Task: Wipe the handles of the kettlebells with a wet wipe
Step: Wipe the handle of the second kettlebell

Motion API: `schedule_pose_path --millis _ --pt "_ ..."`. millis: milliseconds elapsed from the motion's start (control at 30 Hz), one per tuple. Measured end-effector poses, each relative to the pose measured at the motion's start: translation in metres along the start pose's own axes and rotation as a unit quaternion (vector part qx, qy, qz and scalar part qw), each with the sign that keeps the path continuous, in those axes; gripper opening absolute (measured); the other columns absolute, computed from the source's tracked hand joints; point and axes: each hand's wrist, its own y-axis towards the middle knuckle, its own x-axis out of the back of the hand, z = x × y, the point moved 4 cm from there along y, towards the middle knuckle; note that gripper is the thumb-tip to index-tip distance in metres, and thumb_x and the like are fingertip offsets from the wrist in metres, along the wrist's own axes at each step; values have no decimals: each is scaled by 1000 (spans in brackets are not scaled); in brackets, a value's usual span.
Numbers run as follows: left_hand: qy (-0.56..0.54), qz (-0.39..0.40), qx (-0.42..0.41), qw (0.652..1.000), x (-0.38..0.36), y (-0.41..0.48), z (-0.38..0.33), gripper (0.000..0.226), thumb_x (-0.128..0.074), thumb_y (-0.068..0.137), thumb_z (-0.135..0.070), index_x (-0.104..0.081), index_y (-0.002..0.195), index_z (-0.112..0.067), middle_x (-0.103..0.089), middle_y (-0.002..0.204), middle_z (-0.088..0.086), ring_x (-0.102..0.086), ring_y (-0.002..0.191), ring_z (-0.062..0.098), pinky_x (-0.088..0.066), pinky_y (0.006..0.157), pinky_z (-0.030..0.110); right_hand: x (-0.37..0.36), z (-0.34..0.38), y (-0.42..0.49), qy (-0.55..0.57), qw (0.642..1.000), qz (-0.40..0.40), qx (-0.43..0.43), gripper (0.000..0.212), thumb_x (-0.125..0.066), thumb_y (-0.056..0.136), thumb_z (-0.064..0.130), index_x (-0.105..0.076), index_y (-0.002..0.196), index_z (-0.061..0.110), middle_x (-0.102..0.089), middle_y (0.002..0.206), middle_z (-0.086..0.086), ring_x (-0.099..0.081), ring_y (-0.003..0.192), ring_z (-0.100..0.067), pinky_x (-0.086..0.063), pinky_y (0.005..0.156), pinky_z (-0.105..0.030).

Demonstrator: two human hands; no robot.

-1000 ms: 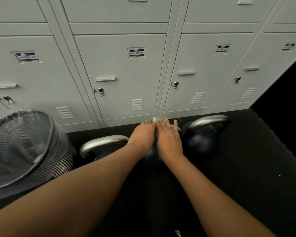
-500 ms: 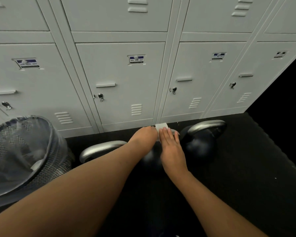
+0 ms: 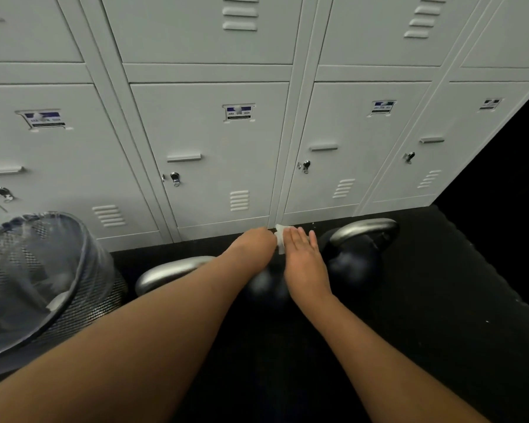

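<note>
One mesh bin (image 3: 43,285) stands far left, beside three kettlebells (image 3: 353,264) on the black floor (image 3: 440,300). My left hand (image 3: 252,244) curls over the middle kettlebell (image 3: 266,290), its fingers hidden, so I cannot tell its grip. The white wipe (image 3: 280,238) sits between my hands, under my right hand (image 3: 303,259), whose fingers lie straight and together.

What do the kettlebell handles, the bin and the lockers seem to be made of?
Kettlebell handles: probably bare metal, smooth silver-grey with soft highlights.
Bin: dark wire mesh, likely metal, lined with a clear plastic bag.
Lockers: apparently painted sheet metal, matte pale grey, with pressed vent slots.
</note>
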Motion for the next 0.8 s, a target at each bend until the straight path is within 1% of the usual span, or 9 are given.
schedule_pose_path --millis 67,167,300,400,467,600,633,733,800 --pt "-6 -4 2 1000 0 1 -1 35 -52 94 -4 -53 129 -1 -57 131 16 -55 120 31 -41 100 35 5 2 11 17 1000 20 -10 59 -38 96 4 -22 154 2 -25 160 -15 -16 151 -26 11 119 -38" --pt "-2 14 4 1000 2 -1 0 37 -55 93 -5 -53 129 0 -56 132 17 -54 122 32 -40 102 37 2 3 5 -12 999 34 0 64 -40 95 7 -16 155 2 -18 162 -15 -11 152 -27 10 120 -40" --pt "-18 18 5 1000 4 1 -2 34 -55 93 -8 -56 126 1 -58 129 18 -55 120 32 -42 101 37 -7 7 -7 -31 999 11 15 57 -38 84 8 -50 139 -4 -50 144 -22 -46 136 -33 -19 116 -48" --pt "-3 -2 -18 1000 -1 5 3 30 -42 98 -10 -58 118 4 -59 123 22 -56 114 37 -44 94 39 6 3 7 2 999 45 13 61 -38 94 6 -24 153 -1 -26 159 -17 -19 150 -29 6 120 -40" --pt "25 13 -27 999 0 5 1 30 -43 99 -11 -58 120 4 -58 125 22 -55 116 37 -43 96 40 3 -1 11 17 998 62 1 64 -38 95 8 -16 155 3 -19 162 -13 -11 152 -25 11 120 -38" --pt "-5 42 20 999 8 4 -2 34 -56 94 -10 -57 126 1 -57 129 18 -55 120 33 -43 101 37 -8 2 0 4 999 52 5 65 -26 77 13 -58 131 -4 -59 135 -20 -56 126 -35 -30 111 -51" --pt "-1 39 16 999 8 7 -3 34 -56 94 -9 -57 125 2 -57 129 18 -55 120 33 -43 101 37 -9 3 0 -1 999 47 8 66 -25 76 13 -60 129 -3 -60 133 -20 -58 124 -34 -32 110 -51" --pt "3 33 24 999 5 9 -1 33 -54 94 -7 -56 126 2 -56 131 18 -54 121 33 -42 101 37 7 -1 10 18 999 51 1 59 -29 91 7 -31 151 3 -35 156 -14 -27 147 -27 -1 123 -40" --pt "-1 32 25 999 4 10 0 32 -53 95 -8 -57 125 2 -57 130 18 -55 120 33 -42 101 37 9 -4 17 28 999 38 -9 60 -38 94 3 -26 153 7 -31 158 -10 -20 150 -23 5 122 -36"
